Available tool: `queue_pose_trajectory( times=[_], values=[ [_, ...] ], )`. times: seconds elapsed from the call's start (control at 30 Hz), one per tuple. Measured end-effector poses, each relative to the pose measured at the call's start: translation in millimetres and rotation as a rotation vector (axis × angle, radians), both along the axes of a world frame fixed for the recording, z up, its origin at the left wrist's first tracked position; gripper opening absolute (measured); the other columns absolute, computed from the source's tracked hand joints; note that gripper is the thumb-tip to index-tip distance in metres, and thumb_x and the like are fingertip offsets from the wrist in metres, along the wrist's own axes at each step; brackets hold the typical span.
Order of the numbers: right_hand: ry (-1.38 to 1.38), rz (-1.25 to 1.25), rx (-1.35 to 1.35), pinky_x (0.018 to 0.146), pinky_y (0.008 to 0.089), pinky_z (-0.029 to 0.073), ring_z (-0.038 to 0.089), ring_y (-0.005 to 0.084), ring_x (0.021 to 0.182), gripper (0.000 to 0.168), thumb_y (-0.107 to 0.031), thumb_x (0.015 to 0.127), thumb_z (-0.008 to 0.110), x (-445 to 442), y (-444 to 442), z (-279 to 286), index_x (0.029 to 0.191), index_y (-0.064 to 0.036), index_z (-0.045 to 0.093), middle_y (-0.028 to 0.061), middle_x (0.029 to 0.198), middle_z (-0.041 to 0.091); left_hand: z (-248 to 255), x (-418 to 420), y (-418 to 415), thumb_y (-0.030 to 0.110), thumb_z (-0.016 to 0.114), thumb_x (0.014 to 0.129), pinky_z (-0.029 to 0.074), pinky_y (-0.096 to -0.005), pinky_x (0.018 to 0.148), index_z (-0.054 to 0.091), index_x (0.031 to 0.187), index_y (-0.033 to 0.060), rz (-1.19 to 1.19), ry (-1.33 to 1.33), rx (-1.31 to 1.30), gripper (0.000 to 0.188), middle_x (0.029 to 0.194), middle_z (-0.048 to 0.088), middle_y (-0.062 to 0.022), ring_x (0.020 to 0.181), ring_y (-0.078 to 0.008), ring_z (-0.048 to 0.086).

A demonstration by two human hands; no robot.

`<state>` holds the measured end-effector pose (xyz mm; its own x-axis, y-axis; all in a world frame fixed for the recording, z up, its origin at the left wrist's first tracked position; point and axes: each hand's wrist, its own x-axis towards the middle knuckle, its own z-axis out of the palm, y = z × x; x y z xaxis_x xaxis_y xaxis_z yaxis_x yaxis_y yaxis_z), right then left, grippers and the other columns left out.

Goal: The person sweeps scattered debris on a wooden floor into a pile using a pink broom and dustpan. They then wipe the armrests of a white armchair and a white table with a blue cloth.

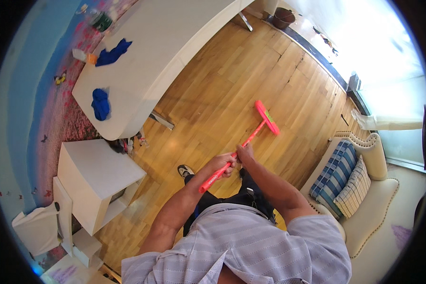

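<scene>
A bright pink broom (267, 117) with a long handle lies across the view, its head down on the wood floor (213, 96) ahead of me. Around the upper part of the handle, near its top end, my left hand (223, 165) is closed. My right hand (245, 154) grips the same handle just beyond it, nearer the broom head. Both hands are in front of my waist, almost touching. The bristles are not clearly visible.
A white desk (156, 46) holding blue cloths (100, 104) stands to the left, above a white cabinet (99, 170). At right is a cream sofa (369, 213) with cushions (335, 170). A brown bucket (283, 18) stands by the far wall.
</scene>
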<state>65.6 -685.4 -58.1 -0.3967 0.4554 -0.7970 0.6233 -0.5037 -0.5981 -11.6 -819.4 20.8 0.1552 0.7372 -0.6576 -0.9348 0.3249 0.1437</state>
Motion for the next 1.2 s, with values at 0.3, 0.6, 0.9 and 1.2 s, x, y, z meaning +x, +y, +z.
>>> queue_pose_trajectory(
  times=[0.3, 0.6, 0.9, 1.2],
  values=[
    [-0.113, 0.500, 0.220, 0.032, 0.0347, 0.037, 0.050, 0.0211, 0.043, 0.032, -0.023, 0.088, 0.059, -99.3, -221.9, -35.6, 0.107, -0.008, 0.038, 0.0091, 0.064, 0.050, 9.8, -36.1, -222.3, 0.015, 0.047, 0.092, 0.033, -0.0295, 0.036, 0.047, 0.110, 0.0160, 0.390, 0.039, -0.174, 0.018, 0.069, 0.049, -0.0033, 0.040, -0.0128, 0.042],
    [-0.045, 0.709, -0.082, 0.038, 0.0350, 0.041, 0.054, 0.0243, 0.047, 0.055, -0.026, 0.087, 0.060, -116.6, -373.3, 46.4, 0.128, -0.006, 0.029, 0.0141, 0.068, 0.056, 79.8, -34.3, -376.9, 0.009, 0.044, 0.090, 0.038, -0.0305, 0.039, 0.041, 0.127, 0.0140, 0.528, 0.006, -0.338, 0.037, 0.070, 0.050, -0.0047, 0.040, -0.0142, 0.044],
    [-0.039, 0.802, -0.020, 0.038, 0.0362, 0.041, 0.053, 0.0230, 0.044, 0.054, -0.031, 0.087, 0.059, -99.2, -345.4, 60.8, 0.126, -0.008, 0.029, 0.0151, 0.072, 0.058, 112.3, -31.8, -351.0, 0.010, 0.044, 0.092, 0.036, -0.0290, 0.038, 0.039, 0.129, 0.0139, 0.400, 0.098, -0.329, 0.038, 0.073, 0.050, -0.0040, 0.041, -0.0138, 0.046],
    [-0.267, 0.797, -0.038, 0.037, 0.0387, 0.041, 0.054, 0.0249, 0.043, 0.066, -0.030, 0.085, 0.058, -130.8, -289.0, 45.6, 0.134, -0.002, 0.022, 0.0132, 0.063, 0.056, 73.6, -39.4, -301.9, 0.019, 0.045, 0.095, 0.041, -0.0294, 0.046, 0.043, 0.123, 0.0184, 0.654, -0.204, -0.135, 0.028, 0.075, 0.054, -0.0014, 0.045, -0.0126, 0.047]
  ],
)
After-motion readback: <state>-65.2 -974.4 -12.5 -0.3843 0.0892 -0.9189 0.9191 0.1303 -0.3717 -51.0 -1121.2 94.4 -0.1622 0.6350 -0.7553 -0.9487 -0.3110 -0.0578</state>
